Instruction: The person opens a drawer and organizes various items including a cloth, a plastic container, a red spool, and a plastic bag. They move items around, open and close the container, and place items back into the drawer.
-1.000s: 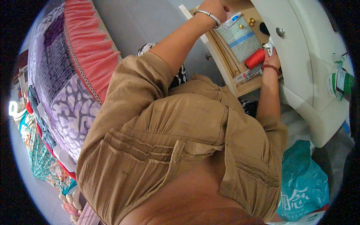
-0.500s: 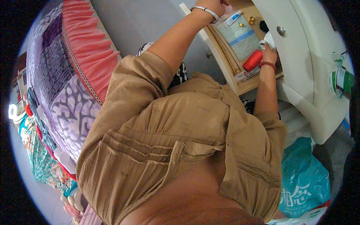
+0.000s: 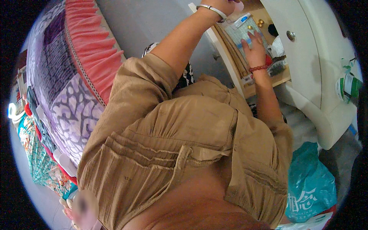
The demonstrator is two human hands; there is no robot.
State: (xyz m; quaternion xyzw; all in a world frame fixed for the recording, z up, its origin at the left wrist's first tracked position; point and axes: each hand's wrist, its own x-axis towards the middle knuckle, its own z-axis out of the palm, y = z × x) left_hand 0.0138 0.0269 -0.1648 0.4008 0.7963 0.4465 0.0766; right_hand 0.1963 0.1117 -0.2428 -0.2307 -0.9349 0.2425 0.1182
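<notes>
My right hand (image 3: pixel 255 50), with a red bead bracelet at its wrist, reaches into the open drawer (image 3: pixel 220 50). Its fingers are spread over a pale green gridded sheet (image 3: pixel 234 32) with a blue band, and nothing shows in them. Under the wrist a bit of a red thread spool (image 3: pixel 269 60) peeks out. Beside it lie a crumpled white bag (image 3: pixel 276 48) and a dark grey bundle (image 3: pixel 276 68) I cannot make out. My left hand (image 3: pixel 217 7), wearing a silver bangle, is at the drawer's far end; the top edge cuts off its fingers.
A white-and-blue tube (image 3: pixel 241 20), small gold pieces (image 3: pixel 260 23) and a black item (image 3: pixel 272 30) also lie in the drawer. The white cabinet (image 3: pixel 306 57) curves along the right. A teal bag (image 3: pixel 312 180) stands below it. A bed with pink ruffle (image 3: pixel 90 42) is at left.
My right hand has left the crumpled white bag and moved left over the gridded sheet, its fingers now spread. The red spool is mostly covered; the dark grey bundle now shows beside it.
</notes>
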